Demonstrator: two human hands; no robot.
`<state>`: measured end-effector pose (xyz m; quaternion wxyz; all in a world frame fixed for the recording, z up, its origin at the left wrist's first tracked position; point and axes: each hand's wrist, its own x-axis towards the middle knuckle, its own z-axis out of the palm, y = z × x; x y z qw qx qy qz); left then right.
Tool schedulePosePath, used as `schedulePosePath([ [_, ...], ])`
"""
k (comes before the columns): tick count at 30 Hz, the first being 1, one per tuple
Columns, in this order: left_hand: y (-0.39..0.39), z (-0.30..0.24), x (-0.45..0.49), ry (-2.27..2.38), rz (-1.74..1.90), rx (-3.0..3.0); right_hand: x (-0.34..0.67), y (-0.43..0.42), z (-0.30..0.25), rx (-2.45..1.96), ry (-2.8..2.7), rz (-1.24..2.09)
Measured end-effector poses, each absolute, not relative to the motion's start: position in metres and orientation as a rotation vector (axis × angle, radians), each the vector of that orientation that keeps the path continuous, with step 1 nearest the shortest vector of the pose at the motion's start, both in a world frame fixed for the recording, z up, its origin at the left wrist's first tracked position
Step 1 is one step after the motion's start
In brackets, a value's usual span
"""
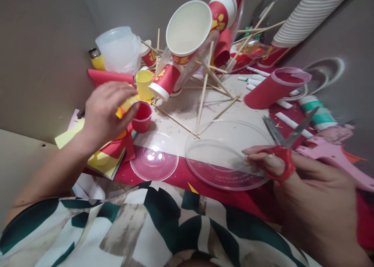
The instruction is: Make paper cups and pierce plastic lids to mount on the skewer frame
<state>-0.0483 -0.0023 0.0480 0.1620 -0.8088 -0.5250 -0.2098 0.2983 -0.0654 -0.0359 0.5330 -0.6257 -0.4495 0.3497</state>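
My right hand (pixel 315 185) grips red-handled scissors (pixel 282 163), blades apart and pointing away from me. Its fingertips overlap the right edge of a large clear plastic lid (pixel 228 177); whether they touch it I cannot tell. My left hand (pixel 106 111), slightly blurred, is raised at the left with a small yellow paper piece (pixel 129 102) between thumb and fingers. Just beside its fingertips stand a small red paper cup (pixel 142 121) and a yellow one (pixel 144 85). Beneath that hand lie red and yellow paper sheets (pixel 106 158).
Wooden sticks (pixel 204 83) joined into a frame stand mid-table near printed paper cups (pixel 189 29). A red paper tube (pixel 271 87) leans at the right, below a tall cup stack (pixel 309 21). A smaller clear lid (pixel 154 161) and a pink tool (pixel 336 154) lie near the front.
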Motion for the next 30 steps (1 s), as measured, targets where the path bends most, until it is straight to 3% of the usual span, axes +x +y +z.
schedulePosePath([
  [5,0.027,0.065,-0.064,-2.134,-0.416,-2.217,0.299,-0.065,-0.039,-1.528,-1.035,0.885],
  [12,0.043,0.052,-0.049,-2.184,-0.075,-2.303,0.302,-0.063,-0.045,-1.554,-1.055,0.947],
  [21,0.057,0.079,-0.088,-2.342,-0.402,-2.141,0.295,-0.064,-0.038,-1.577,-0.992,1.006],
  [30,0.094,0.080,-0.135,-2.520,-0.323,-1.734,0.297,-0.061,-0.041,-1.579,-1.046,1.035],
])
